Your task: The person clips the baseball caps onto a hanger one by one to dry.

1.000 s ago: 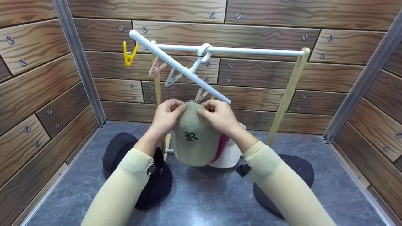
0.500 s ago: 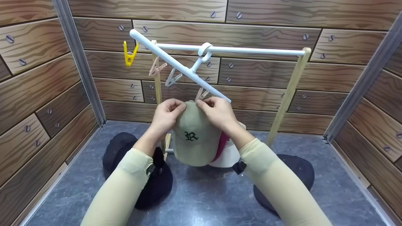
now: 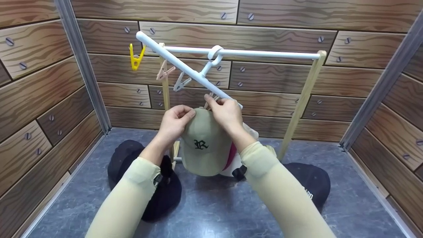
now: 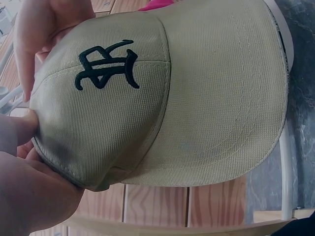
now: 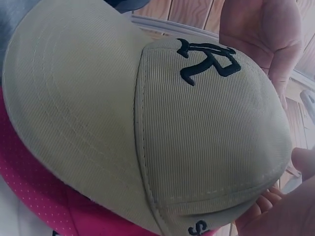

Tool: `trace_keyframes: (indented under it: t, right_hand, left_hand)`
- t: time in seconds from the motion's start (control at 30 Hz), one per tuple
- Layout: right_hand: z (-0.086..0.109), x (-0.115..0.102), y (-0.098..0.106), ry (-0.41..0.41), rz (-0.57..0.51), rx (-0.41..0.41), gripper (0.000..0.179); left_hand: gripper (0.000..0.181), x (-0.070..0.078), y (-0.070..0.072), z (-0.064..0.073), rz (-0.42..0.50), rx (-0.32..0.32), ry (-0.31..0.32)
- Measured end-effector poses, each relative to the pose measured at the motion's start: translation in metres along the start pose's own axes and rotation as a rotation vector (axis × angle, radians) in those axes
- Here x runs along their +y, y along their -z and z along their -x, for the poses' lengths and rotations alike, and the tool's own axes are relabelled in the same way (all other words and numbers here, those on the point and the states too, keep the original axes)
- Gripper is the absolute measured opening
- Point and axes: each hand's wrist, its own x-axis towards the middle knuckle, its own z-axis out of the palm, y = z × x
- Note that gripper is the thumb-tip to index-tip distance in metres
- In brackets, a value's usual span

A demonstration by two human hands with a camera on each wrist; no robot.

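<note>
A sage-green baseball cap [image 3: 205, 145] with a dark embroidered letter hangs crown up below the low end of a pale blue hanger [image 3: 185, 67]. My left hand [image 3: 175, 121] pinches the left side of its crown; the left wrist view shows the thumb and fingers [image 4: 39, 196] at the crown's edge. Just above the crown, my right hand [image 3: 227, 114] pinches a pale pink clothespin [image 3: 207, 105], mostly covered by thumb and fingers. Farther up the hanger dangle a grey clothespin [image 3: 180, 82], a pink clothespin [image 3: 164, 71] and a yellow clothespin [image 3: 135, 60].
The hanger hooks over a white rod [image 3: 271, 53] on wooden posts [image 3: 302, 102]. Behind the green cap hang a magenta cap [image 5: 29, 172] and a white cap [image 3: 228, 171]. Dark caps lie on the grey floor, one pair at left [image 3: 162, 198], one cap at right [image 3: 314, 178]. Wood-patterned walls surround everything.
My right hand has left the green cap's crown and moved up to the clothespin above it, its forearm shifting left. My left hand keeps its pinch on the cap.
</note>
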Motion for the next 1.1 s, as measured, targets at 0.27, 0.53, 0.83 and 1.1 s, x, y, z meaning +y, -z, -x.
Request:
trace_keyframes:
  t: [0.27, 0.53, 0.83, 1.1]
  right_hand:
    - [-0.001, -0.001, -0.003, -0.032, -0.066, 0.052, 0.047]
    - [-0.003, 0.001, -0.007, -0.016, -0.096, 0.079, 0.049]
    - [-0.012, 0.009, 0.004, -0.026, -0.211, -0.040, 0.044]
    - [-0.018, 0.012, 0.008, -0.053, -0.420, -0.197, 0.043]
  left_hand:
    - [0.012, 0.000, 0.000, 0.000, 0.000, -0.011, -0.001]
    - [0.012, -0.001, 0.001, 0.002, -0.009, -0.016, 0.011]
    - [0.014, -0.002, 0.000, 0.001, -0.027, -0.041, 0.020]
    - [0.011, -0.004, -0.003, 0.003, -0.014, -0.033, 0.026]
